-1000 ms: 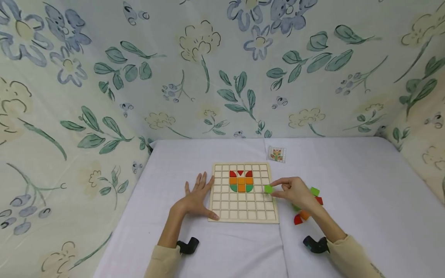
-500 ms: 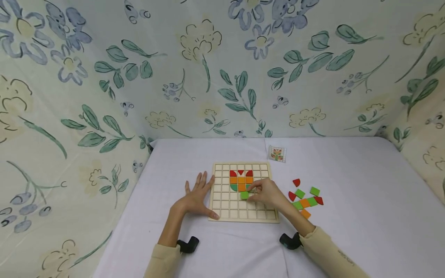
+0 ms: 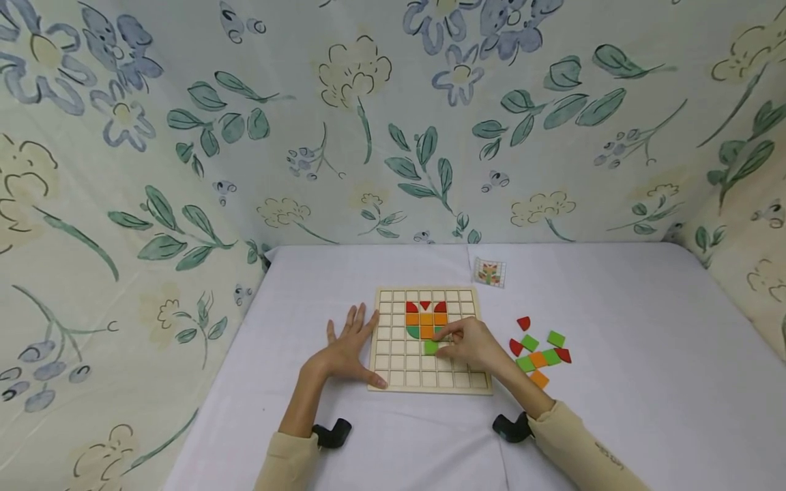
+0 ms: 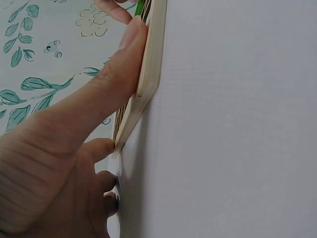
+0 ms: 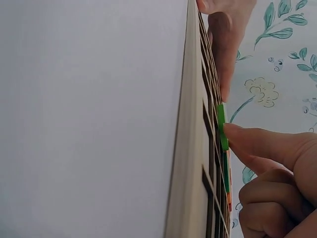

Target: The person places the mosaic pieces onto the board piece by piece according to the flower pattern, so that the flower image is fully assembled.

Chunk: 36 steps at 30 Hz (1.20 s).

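Note:
A square wooden grid board (image 3: 396, 379) lies on the white cloth, with red, orange and dark green tiles forming a tulip shape in its upper middle cells. My right hand (image 3: 471, 342) holds a light green square tile (image 3: 431, 348) between thumb and index finger, at the cell directly below the lowest orange tile (image 3: 426, 332). In the right wrist view, the thumb touches the green tile (image 5: 222, 127), which stands slightly proud of the grid. My left hand (image 3: 345, 351) spreads along the board's left side, thumb on the near left corner and index fingertip at the left edge.
Loose tiles lie right of the board: several light green squares (image 3: 556, 338), orange squares (image 3: 540, 378) and red quarter-rounds (image 3: 523, 322). A small pattern card (image 3: 489, 272) lies beyond the board's far right corner. A floral cloth (image 3: 368, 136) hangs behind the table.
My right hand has carried the green tile left from the board's right edge to the cell under the tulip, then lowered it there. The left hand stays put.

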Motion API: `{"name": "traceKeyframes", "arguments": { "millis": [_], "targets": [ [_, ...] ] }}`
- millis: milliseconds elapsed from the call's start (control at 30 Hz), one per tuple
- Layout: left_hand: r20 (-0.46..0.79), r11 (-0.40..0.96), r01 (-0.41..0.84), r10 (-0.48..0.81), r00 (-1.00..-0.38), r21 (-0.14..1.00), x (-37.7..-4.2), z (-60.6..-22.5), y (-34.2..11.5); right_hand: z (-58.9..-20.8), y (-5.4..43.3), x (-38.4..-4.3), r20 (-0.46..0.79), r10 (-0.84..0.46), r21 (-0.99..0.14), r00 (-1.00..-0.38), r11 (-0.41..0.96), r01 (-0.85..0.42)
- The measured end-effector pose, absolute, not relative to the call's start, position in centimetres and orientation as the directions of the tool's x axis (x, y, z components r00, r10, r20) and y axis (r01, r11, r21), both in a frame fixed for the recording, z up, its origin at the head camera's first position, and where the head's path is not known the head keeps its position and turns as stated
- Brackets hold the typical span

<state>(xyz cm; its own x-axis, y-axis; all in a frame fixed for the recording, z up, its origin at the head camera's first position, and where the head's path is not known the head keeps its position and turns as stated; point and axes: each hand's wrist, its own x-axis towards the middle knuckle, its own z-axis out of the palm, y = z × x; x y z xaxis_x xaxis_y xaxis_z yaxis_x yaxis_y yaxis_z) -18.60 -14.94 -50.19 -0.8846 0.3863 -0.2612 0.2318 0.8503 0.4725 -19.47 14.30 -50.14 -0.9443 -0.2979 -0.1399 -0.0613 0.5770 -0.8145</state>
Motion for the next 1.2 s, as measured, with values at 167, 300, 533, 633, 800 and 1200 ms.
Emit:
{"name": "traceKeyframes", "arguments": {
  "millis": [167, 300, 533, 633, 800, 1200],
  "targets": [
    [-0.261, 0.853, 0.231, 0.384, -0.886, 0.468, -18.6, -50.3, -14.9, -50.1, 14.0, -19.5, -0.123, -0.299, -0.813, -0.946, 0.578, -0.076],
    [-0.263, 0.854, 0.231, 0.383, -0.885, 0.465, -18.7, -50.3, -14.9, -50.1, 13.7, -19.6, -0.125, -0.289, -0.818, -0.949, 0.571, -0.066],
    [-0.262, 0.857, 0.226, 0.376, -0.889, 0.464, -18.7, -50.4, -14.9, -50.3, 13.4, -19.6, -0.132, -0.283, -0.817, -0.95, 0.574, -0.057],
    [-0.263, 0.855, 0.226, 0.379, -0.887, 0.467, -18.7, -50.3, -14.9, -50.1, 13.6, -19.6, -0.133, -0.29, -0.824, -0.948, 0.563, -0.056],
    [-0.263, 0.855, 0.231, 0.382, -0.886, 0.464, -18.7, -50.4, -14.9, -49.3, 15.1, -19.7, -0.116, -0.289, -0.837, -0.95, 0.543, -0.063],
    [-0.262, 0.855, 0.229, 0.381, -0.887, 0.465, -18.7, -50.4, -14.9, -47.3, 25.0, -20.0, -0.149, -0.099, -0.774, -0.984, 0.631, 0.054]
  ]
}}
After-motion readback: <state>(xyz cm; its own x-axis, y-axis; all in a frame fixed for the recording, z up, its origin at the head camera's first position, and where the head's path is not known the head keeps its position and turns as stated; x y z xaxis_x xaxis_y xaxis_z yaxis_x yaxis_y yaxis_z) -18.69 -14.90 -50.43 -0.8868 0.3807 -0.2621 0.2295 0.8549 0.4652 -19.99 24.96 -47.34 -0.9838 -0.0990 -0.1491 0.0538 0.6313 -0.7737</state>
